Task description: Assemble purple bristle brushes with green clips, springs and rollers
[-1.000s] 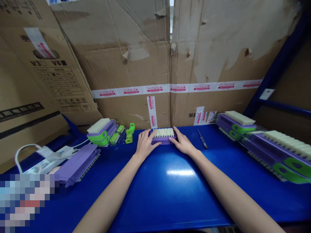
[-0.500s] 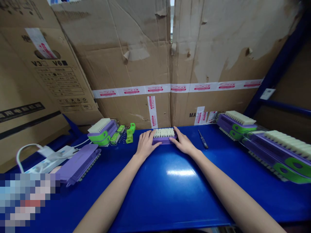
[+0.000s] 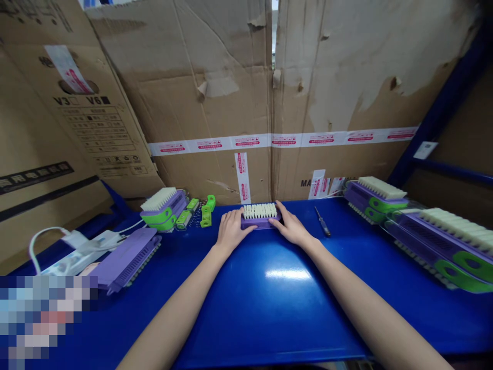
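A small purple brush (image 3: 260, 216) with white bristles facing up rests at the back of the blue table (image 3: 269, 293), close to the cardboard boxes. My left hand (image 3: 230, 230) grips its left end, fingers curled against the side. My right hand (image 3: 291, 227) grips its right end in the same way. Both forearms stretch straight forward over the table.
Green clips (image 3: 206, 210) and a purple-and-green brush (image 3: 162, 208) lie to the left, with a flat purple part (image 3: 127, 258) and a white cable (image 3: 57, 246) nearer. A small screwdriver (image 3: 321, 221) lies right of my hands. Stacked brushes (image 3: 435, 231) line the right side. Cardboard boxes (image 3: 246, 97) wall the back.
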{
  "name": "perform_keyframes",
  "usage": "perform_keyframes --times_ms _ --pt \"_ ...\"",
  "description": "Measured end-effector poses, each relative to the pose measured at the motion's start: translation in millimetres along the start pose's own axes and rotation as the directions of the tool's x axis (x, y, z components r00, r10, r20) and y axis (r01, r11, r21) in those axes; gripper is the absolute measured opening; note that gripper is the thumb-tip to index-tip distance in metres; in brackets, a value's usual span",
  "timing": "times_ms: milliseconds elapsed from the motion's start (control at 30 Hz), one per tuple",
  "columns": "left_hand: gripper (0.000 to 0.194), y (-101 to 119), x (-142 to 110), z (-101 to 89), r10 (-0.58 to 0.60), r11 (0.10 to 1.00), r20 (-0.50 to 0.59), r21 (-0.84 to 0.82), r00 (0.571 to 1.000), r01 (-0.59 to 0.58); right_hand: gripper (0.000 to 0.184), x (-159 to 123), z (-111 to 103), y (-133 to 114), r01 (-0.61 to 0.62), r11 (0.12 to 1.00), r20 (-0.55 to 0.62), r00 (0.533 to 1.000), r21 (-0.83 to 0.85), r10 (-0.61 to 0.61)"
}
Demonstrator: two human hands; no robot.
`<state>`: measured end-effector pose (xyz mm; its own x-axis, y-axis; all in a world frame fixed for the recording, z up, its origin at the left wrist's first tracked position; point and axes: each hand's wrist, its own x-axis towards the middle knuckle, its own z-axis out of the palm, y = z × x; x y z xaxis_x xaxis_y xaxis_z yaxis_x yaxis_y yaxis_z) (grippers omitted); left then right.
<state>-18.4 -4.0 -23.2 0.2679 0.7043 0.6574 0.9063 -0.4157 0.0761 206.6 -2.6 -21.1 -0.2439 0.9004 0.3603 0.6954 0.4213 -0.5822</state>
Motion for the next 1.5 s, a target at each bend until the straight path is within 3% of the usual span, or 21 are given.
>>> perform_keyframes --times_ms 1000,1300,1500 --pt "0.064 7 3 -9.1 -0.198 0.979 0.131 -0.033 0.972 0.204 0.074 0 -1 -2 -0.002 1.000 0.015 1.000 -0.009 0.002" --pt "0.070 8 0 -8.4 -0.118 0.993 0.068 0.026 0.991 0.117 0.074 0 -1 0 -0.012 0.999 0.025 1.000 -0.036 0.013" --pt "0.061 7 -2 -5.9 -0.022 0.999 0.034 0.040 0.999 0.020 0.074 0 0 0 -0.009 1.000 0.014 1.000 -0.028 0.009"
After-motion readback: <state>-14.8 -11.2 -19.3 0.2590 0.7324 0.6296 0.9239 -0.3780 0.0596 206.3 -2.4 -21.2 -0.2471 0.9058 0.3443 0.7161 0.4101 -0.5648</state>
